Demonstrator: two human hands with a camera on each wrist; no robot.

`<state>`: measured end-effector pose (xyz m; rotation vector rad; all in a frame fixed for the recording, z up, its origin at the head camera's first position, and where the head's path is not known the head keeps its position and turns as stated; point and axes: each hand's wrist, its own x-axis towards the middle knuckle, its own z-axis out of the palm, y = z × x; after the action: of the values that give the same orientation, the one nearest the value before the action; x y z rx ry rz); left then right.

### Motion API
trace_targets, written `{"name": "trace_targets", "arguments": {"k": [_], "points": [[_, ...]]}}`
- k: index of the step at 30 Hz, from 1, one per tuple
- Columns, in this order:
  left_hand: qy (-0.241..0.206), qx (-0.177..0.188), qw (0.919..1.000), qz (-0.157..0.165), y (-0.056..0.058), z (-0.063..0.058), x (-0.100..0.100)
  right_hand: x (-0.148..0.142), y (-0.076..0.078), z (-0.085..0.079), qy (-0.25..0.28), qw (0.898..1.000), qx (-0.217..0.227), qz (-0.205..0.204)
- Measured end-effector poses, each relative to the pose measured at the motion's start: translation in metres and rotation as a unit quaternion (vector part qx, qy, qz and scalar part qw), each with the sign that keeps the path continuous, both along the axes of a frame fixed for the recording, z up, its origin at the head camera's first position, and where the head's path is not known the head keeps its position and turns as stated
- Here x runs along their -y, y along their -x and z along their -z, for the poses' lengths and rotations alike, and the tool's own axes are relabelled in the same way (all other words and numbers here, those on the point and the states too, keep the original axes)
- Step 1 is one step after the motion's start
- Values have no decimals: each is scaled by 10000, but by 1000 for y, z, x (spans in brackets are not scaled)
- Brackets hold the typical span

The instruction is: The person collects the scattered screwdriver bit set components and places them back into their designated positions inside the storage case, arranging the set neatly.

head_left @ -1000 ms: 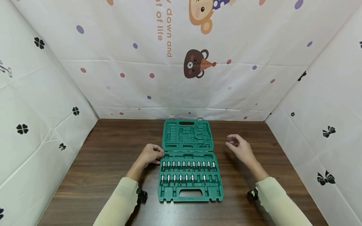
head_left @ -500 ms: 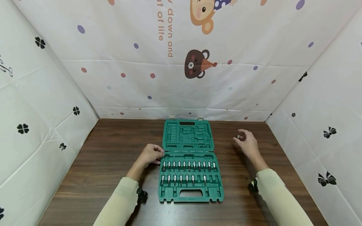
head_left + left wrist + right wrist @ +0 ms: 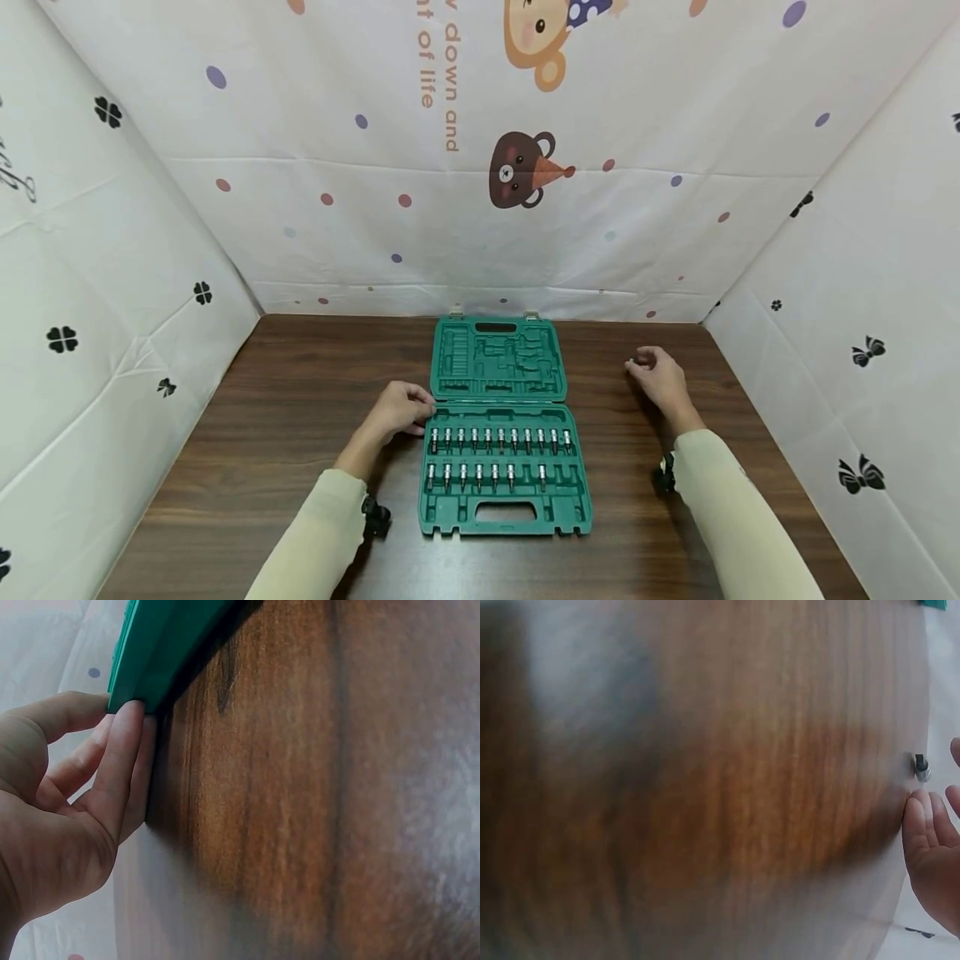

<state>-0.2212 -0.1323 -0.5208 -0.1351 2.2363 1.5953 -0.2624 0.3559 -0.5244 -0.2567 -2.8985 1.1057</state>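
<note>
A green tool case (image 3: pixel 505 510) lies open on the table, its lower half holding two rows of metal bit sockets (image 3: pixel 501 441). My left hand (image 3: pixel 405 408) grips the case's left edge near the hinge; in the left wrist view, fingers on either side pinch the corner of the green case (image 3: pixel 150 675). To the right of the case, my right hand (image 3: pixel 662 385) is low over the table, fingers bent around a small metal bit socket (image 3: pixel 921 768). In the right wrist view a narrow gap shows between this socket and the nearest fingertips (image 3: pixel 917 801).
The lid (image 3: pixel 498 358) lies flat behind the case's lower half, moulded with recesses. Wood-grain table (image 3: pixel 315 392) extends to both sides. A printed white cloth (image 3: pixel 450 242) rises at the back edge, and similar cloth walls stand at left and right.
My right hand has moved right and slightly back, away from the case, to the small bit socket, and its fingers have drawn closer together. My left hand stays at the case edge.
</note>
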Motion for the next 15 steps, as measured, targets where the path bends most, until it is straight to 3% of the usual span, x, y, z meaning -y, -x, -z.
{"name": "trace_targets", "arguments": {"k": [6,15], "points": [[8,10,10000,-9,1,0,1,1,8,0,-245,9996,151,11],[-15,9,10000,-24,0,-1,0,8,15,2,-879,9961,-64,60]]}}
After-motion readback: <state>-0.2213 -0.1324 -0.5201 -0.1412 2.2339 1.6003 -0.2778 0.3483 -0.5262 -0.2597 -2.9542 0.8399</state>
